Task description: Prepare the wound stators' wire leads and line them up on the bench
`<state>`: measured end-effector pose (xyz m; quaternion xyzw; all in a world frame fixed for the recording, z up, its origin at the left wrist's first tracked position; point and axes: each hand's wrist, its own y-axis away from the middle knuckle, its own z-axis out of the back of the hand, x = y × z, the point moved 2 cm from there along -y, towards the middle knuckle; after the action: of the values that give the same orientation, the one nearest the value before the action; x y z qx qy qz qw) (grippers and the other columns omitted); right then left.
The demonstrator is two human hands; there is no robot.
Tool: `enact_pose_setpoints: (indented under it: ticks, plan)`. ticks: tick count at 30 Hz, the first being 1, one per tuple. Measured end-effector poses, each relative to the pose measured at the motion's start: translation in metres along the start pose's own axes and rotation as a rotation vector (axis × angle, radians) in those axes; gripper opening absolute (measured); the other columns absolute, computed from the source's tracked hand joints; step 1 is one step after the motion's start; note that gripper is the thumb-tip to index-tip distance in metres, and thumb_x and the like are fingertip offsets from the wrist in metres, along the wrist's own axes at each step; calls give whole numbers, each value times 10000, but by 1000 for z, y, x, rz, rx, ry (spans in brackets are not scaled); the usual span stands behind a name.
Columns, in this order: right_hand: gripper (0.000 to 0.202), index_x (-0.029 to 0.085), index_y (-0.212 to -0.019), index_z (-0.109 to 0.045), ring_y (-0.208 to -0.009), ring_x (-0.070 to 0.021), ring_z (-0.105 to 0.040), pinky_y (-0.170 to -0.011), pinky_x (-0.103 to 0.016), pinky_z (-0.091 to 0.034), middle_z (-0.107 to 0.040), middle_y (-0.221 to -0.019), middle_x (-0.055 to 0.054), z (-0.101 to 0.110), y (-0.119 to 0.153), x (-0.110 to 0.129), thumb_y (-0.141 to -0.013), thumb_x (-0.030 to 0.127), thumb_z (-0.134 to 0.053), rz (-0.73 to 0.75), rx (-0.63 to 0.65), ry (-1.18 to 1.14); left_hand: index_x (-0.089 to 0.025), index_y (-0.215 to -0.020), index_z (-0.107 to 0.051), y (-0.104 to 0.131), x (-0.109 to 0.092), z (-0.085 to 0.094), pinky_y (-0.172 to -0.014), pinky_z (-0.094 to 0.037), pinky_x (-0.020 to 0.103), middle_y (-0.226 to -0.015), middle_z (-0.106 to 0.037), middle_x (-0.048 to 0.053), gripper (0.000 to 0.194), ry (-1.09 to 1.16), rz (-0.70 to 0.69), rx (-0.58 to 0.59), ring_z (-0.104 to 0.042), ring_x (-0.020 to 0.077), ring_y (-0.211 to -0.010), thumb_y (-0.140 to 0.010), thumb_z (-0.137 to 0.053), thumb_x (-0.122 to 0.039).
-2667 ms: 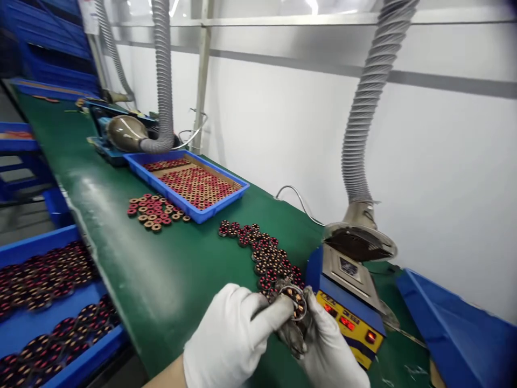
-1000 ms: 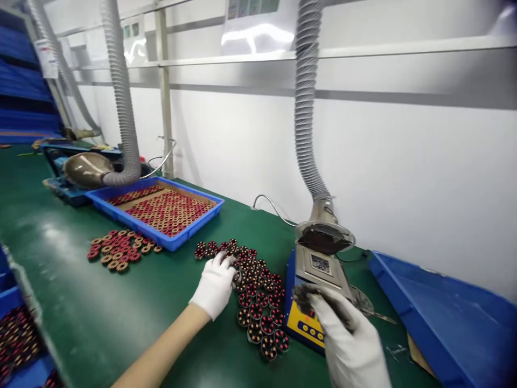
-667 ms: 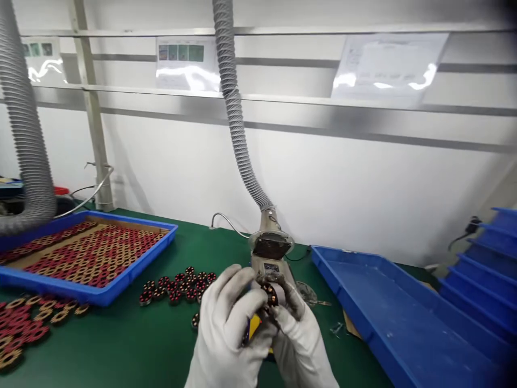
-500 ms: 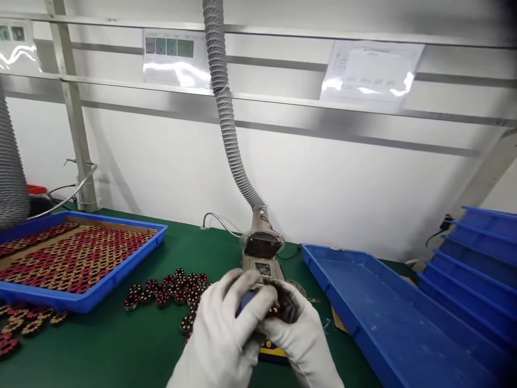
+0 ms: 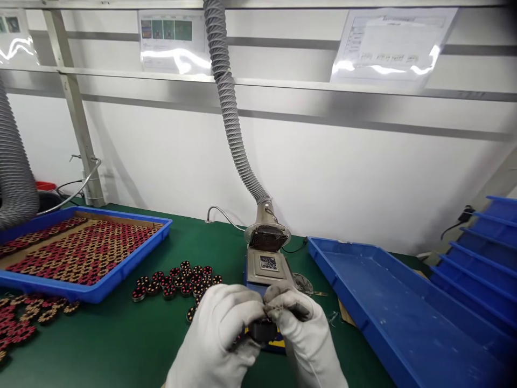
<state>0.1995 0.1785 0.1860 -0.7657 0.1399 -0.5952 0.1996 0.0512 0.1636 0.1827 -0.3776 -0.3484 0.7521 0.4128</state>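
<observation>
Both my hands wear white gloves, the fingertips of the right one stained grey. Pinched in my left hand (image 5: 224, 326) is a dark round part (image 5: 263, 331), its smooth black side turned toward me. My right hand (image 5: 297, 318) has its thumb and fingers pressed together just above the part's right edge; whatever they grip is too small or hidden to make out. Behind the hands stands a metal-topped device (image 5: 270, 269) with a square, speckled silvery opening. Left of my left hand lies a loose group of small round slotted parts (image 5: 186, 288), black with red and gold marks.
A blue tray (image 5: 95, 293) at left holds rows of red and gold ring-shaped parts, with more rings (image 5: 24, 326) in front. Another blue tray (image 5: 375, 291) and stacked trays (image 5: 480, 253) are at right. A grey hose (image 5: 232, 118) hangs down to a metal hood (image 5: 266, 229).
My right hand's fingers have drawn together into a pinch, and the dark part now shows more clearly below them. The view has tilted down and shifted slightly left.
</observation>
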Motion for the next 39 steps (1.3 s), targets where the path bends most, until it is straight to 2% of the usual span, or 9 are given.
enact_pose_setpoints:
  ticks: [4,10,17,19,23,30,33,36,39]
  plan:
    - [158,256,-733,-690,-674,-127,-543,-625,-242,-446,-624,-732,2,-5,4,-6,-685,407,-683,-244,-118,-388,-147,-1034,-506,-4,-4,1,-873,-407,356,-1013,-592,88,189,-109,-74,-57,-505,204,-1006,-852,-482,-189]
    - [192,195,-590,-664,-653,-137,-530,-591,-242,-421,-602,-667,5,-7,7,-6,-502,275,-816,-151,-49,-154,-164,-1010,-500,-4,-4,1,-850,-426,305,-969,-601,59,163,-15,-54,-105,-520,166,-974,-850,-483,-193]
    - [168,258,-731,-669,-734,-153,-606,-760,-317,-481,-672,-780,17,5,6,-1,-598,282,-769,-77,-442,-466,-143,-985,-512,2,-6,4,-878,-387,359,-1028,-583,82,236,-226,-75,-129,-486,205,-1027,-762,-511,-66]
    - [235,242,-792,-673,-803,-169,-616,-817,-317,-464,-685,-839,-7,2,6,1,-583,244,-779,-133,-363,-386,-152,-988,-513,2,-5,5,-876,-397,361,-1034,-583,77,230,-208,-46,-148,-490,206,-1028,-771,-513,-75]
    - [349,186,-894,-668,-874,-210,-621,-851,-335,-446,-685,-922,-67,-23,9,-4,-574,264,-783,-356,-33,-393,-172,-1060,-506,1,0,5,-883,-415,382,-1060,-581,83,212,-166,-6,-168,-490,219,-1042,-852,-478,-206]
    - [319,212,-908,-670,-866,-186,-645,-845,-323,-476,-691,-988,-57,-33,8,-30,-605,233,-769,-462,-89,-569,-221,-1007,-594,-1,15,10,-814,-496,300,-1038,-622,62,245,149,188,-80,-579,198,-951,-789,-491,-172]
    - [337,192,-871,-678,-811,-178,-658,-790,-301,-502,-708,-916,-56,-31,9,-33,-557,208,-799,-535,-47,-567,-216,-852,-639,2,21,17,-717,-520,235,-896,-657,42,208,388,366,-193,-606,188,-885,-757,-461,-161]
    - [315,194,-928,-668,-752,-163,-661,-723,-291,-521,-708,-887,-53,-33,13,-26,-632,256,-756,-605,35,-643,-222,-863,-625,5,22,25,-771,-506,204,-906,-658,19,204,495,516,-306,-608,159,-897,-792,-447,-152]
    - [277,211,-928,-672,-814,-153,-649,-731,-266,-515,-704,-931,-45,-35,16,-20,-667,285,-729,-604,48,-780,-251,-995,-602,2,16,26,-910,-454,254,-1079,-610,13,329,351,490,-148,-559,177,-1014,-703,-584,-99]
